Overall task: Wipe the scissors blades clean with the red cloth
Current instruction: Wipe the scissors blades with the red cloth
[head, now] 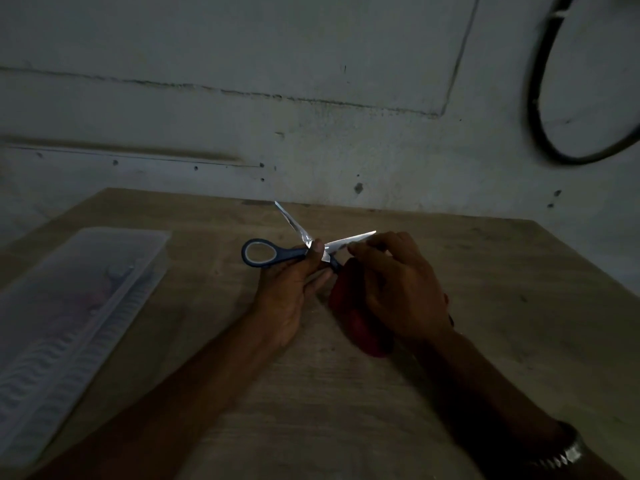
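Scissors (273, 255) with dark blue handles are held spread open above the wooden table (519, 306). One blade points up and left toward the wall, the other points right. My left hand (294, 289) grips them at the pivot, thumb on top. My right hand (398, 289) has its fingertips at the right-pointing blade, with the red cloth (356, 323) bunched under its palm and hanging down toward the table. The second handle loop is hidden behind the hands and cloth.
A long clear plastic box (69, 306) lies at the table's left side. The grey wall (311, 133) stands just behind the table's far edge, and a black cable loop (535, 116) hangs on it at the upper right. A metal bracelet (568, 452) sits on my right wrist.
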`<action>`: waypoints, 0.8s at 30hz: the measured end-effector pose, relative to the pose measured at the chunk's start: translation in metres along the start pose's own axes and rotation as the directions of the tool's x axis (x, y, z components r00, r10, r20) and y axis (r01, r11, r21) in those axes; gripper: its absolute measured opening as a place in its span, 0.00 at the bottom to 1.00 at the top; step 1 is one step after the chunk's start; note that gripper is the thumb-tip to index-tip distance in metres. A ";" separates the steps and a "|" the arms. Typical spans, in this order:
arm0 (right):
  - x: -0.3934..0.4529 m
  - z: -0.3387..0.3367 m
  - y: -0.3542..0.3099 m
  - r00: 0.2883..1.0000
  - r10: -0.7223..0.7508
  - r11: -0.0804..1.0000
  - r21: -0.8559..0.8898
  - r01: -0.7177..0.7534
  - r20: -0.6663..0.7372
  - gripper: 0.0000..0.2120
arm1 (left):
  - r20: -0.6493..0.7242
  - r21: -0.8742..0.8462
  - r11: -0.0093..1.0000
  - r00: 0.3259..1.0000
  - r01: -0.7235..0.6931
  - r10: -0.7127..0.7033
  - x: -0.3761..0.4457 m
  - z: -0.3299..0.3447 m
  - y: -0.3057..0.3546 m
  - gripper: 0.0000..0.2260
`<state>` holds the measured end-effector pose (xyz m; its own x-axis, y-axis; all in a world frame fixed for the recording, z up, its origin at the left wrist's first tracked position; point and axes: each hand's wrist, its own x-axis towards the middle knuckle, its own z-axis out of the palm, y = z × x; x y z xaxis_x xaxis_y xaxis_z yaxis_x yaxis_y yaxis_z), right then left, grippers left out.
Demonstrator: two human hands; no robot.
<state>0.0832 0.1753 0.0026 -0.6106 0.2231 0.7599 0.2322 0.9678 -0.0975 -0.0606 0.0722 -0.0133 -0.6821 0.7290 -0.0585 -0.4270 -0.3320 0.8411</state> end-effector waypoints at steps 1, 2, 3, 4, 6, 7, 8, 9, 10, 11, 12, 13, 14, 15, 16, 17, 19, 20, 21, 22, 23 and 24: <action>0.003 0.003 -0.003 1.000 0.011 1.000 0.023 -0.011 -0.001 0.19 | 0.010 0.007 1.000 1.000 -0.006 0.006 0.000 0.000 -0.001 0.10; 0.005 0.006 -0.006 1.000 0.019 0.999 0.042 -0.019 -0.009 0.18 | 0.018 0.015 1.000 1.000 -0.011 0.011 -0.001 0.000 -0.002 0.10; 0.008 0.010 -0.009 1.000 0.011 0.998 0.055 -0.010 -0.018 0.17 | 0.021 0.024 1.000 1.000 -0.017 0.016 -0.001 0.000 -0.002 0.10; 0.009 0.014 -0.011 1.000 -0.010 0.998 0.060 0.011 -0.013 0.15 | 0.019 0.033 0.999 1.000 -0.021 0.020 -0.002 0.000 -0.003 0.10; 0.011 0.016 -0.014 0.998 -0.041 0.998 0.058 0.039 0.038 0.18 | 0.020 0.046 0.999 1.000 -0.025 0.024 -0.003 0.002 -0.003 0.12; 0.011 0.016 -0.014 0.997 -0.045 0.998 0.053 0.042 0.063 0.20 | 0.026 0.051 0.998 0.999 -0.021 0.020 -0.003 0.002 -0.004 0.13; 0.011 0.015 -0.013 0.996 -0.048 0.998 0.041 0.045 0.079 0.21 | 0.033 0.052 0.999 0.999 -0.014 0.012 -0.004 0.003 -0.004 0.15; 0.010 0.013 -0.013 0.994 -0.053 0.998 0.021 0.051 0.093 0.23 | 0.043 0.046 0.999 0.999 -0.007 0.005 -0.004 0.002 -0.003 0.18; 0.010 0.011 -0.013 0.992 -0.060 0.998 -0.009 0.062 0.110 0.23 | 0.052 0.031 0.999 0.999 0.007 -0.009 -0.004 0.001 -0.002 0.20; 0.009 0.011 -0.011 0.989 -0.065 0.996 -0.052 0.073 0.132 0.22 | 0.060 0.010 1.000 0.998 0.026 -0.026 -0.003 -0.001 -0.001 0.20; 0.008 0.011 -0.010 0.987 -0.060 0.992 -0.103 0.075 0.148 0.22 | 0.069 -0.014 0.999 0.997 0.043 -0.042 -0.003 -0.002 0.000 0.19; 0.007 0.013 -0.007 0.988 -0.034 0.987 -0.151 0.057 0.149 0.21 | 0.073 -0.042 0.997 0.996 0.057 -0.054 -0.002 -0.003 0.002 0.16; 0.006 0.014 -0.003 0.991 0.012 0.982 -0.186 0.014 0.137 0.21 | 0.063 -0.070 0.995 0.996 0.067 -0.063 -0.002 -0.004 0.003 0.11; 0.005 0.014 0.002 0.991 0.065 0.978 -0.207 -0.039 0.117 0.23 | 0.045 -0.087 0.994 0.997 0.071 -0.068 -0.001 -0.003 0.004 0.08; 0.005 0.014 0.007 0.990 0.104 0.973 -0.217 -0.080 0.100 0.24 | 0.028 -0.088 0.994 0.997 0.071 -0.069 -0.001 -0.002 0.004 0.05; 0.004 0.013 0.010 0.990 0.117 0.971 -0.217 -0.096 0.082 0.25 | 0.017 -0.086 0.994 0.998 0.068 -0.066 0.000 -0.002 0.003 0.04; 0.002 0.012 0.013 0.994 0.095 0.980 -0.183 -0.083 0.055 0.26 | -0.002 -0.081 0.995 0.998 0.058 -0.059 0.000 0.000 0.003 0.05; 0.001 0.012 0.010 0.997 0.069 0.986 -0.156 -0.061 0.046 0.26 | -0.004 -0.076 0.996 0.999 0.053 -0.054 0.000 0.001 0.003 0.06; 0.000 0.012 0.005 0.998 0.033 0.991 -0.132 -0.026 0.053 0.26 | 0.004 -0.071 0.996 0.999 0.047 -0.047 0.000 0.001 0.002 0.06; 0.000 0.013 -0.001 0.997 -0.006 0.994 -0.109 0.014 0.080 0.26 | 0.018 -0.066 0.997 0.999 0.041 -0.040 0.000 0.001 0.002 0.07; 0.000 0.014 -0.006 0.992 -0.035 0.995 -0.087 0.045 0.118 0.26 | 0.031 -0.061 0.998 0.999 0.034 -0.032 -0.001 0.000 0.002 0.07; 0.001 0.016 -0.010 0.987 -0.050 0.996 -0.071 0.061 0.155 0.26 | 0.034 -0.054 0.998 0.999 0.029 -0.027 -0.002 0.000 0.002 0.08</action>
<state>0.0687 0.1679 -0.0063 -0.7314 0.1903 0.6549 0.2476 0.9688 -0.0049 -0.0601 0.0706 -0.0113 -0.6500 0.7573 -0.0630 -0.4778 -0.3428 0.8088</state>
